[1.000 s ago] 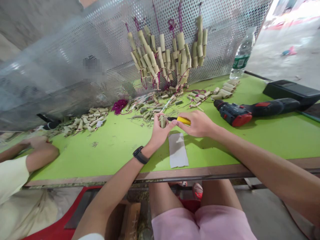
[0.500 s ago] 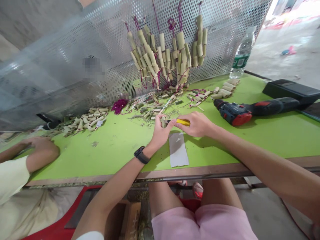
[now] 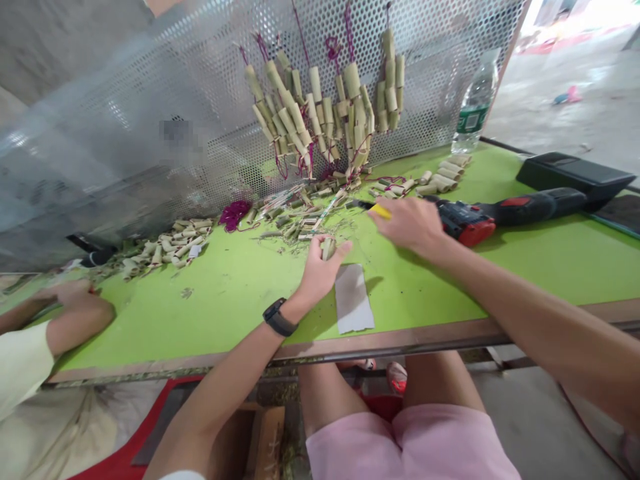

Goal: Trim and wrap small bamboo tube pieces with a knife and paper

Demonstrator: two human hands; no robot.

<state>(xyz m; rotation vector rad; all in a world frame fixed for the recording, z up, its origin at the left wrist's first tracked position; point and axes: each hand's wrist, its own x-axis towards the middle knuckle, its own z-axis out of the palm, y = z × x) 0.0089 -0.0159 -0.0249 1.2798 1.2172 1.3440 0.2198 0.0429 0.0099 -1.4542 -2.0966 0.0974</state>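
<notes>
My left hand (image 3: 320, 270), with a black watch (image 3: 280, 317) on its wrist, grips a short bamboo piece (image 3: 328, 249) between thumb and fingers, above the green tabletop (image 3: 240, 293). Up and to the right, my right hand (image 3: 407, 225) is closed around a yellow utility knife (image 3: 381, 211), its dark front end pointing left over the table. A white paper strip (image 3: 354, 300) lies just below the two hands. Behind them are loose bamboo pieces and shavings (image 3: 293, 223).
A cordless drill (image 3: 465, 220) lies right of my right hand, near a black box (image 3: 575, 177). A water bottle (image 3: 473, 110) stands behind. Strung bamboo pieces (image 3: 295, 120) hang on the perforated metal panel (image 3: 200, 173). Left are a bamboo pile (image 3: 170, 247), purple string (image 3: 235, 215) and another person's arm (image 3: 83, 310).
My right hand has moved up and right with the utility knife, away from the bamboo piece. My left hand keeps hold of that piece, which now shows more clearly.
</notes>
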